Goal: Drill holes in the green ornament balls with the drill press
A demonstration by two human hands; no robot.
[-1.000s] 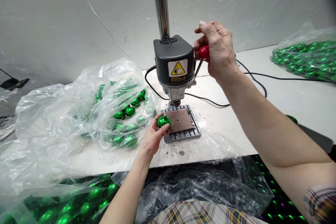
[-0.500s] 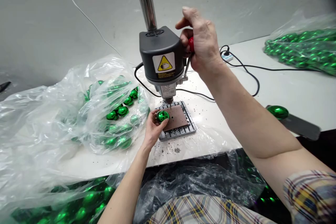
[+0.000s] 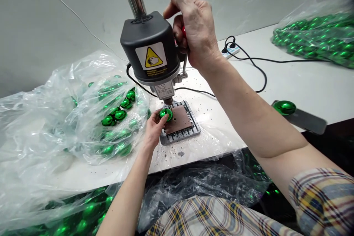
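Observation:
My left hand [image 3: 153, 129] holds a shiny green glass bauble [image 3: 166, 114] between fingers and thumb, right under the chuck and drill bit [image 3: 168, 100] of a black bench drill press [image 3: 151, 48]. The bauble sits just above the left edge of the brown pad [image 3: 179, 119] on the slotted grey metal base [image 3: 179, 138]. The bit's tip is hidden behind the bauble. My right hand [image 3: 196, 25] is closed around the red lever knob [image 3: 183, 32] at the drill's right side, and the fingers cover most of it.
A clear plastic bag of green baubles [image 3: 116, 114] lies left of the drill, and a fuller bag [image 3: 312, 37] lies at the far right. One bauble [image 3: 284, 107] rests on a grey slab [image 3: 306, 121]. Black cables run to a power strip [image 3: 231, 51]. Dark drill debris dots the white table [image 3: 276, 81].
The bauble has moved from the pad's front left up under the chuck. My right hand stays on the red knob. The whole view has shifted as my head turned.

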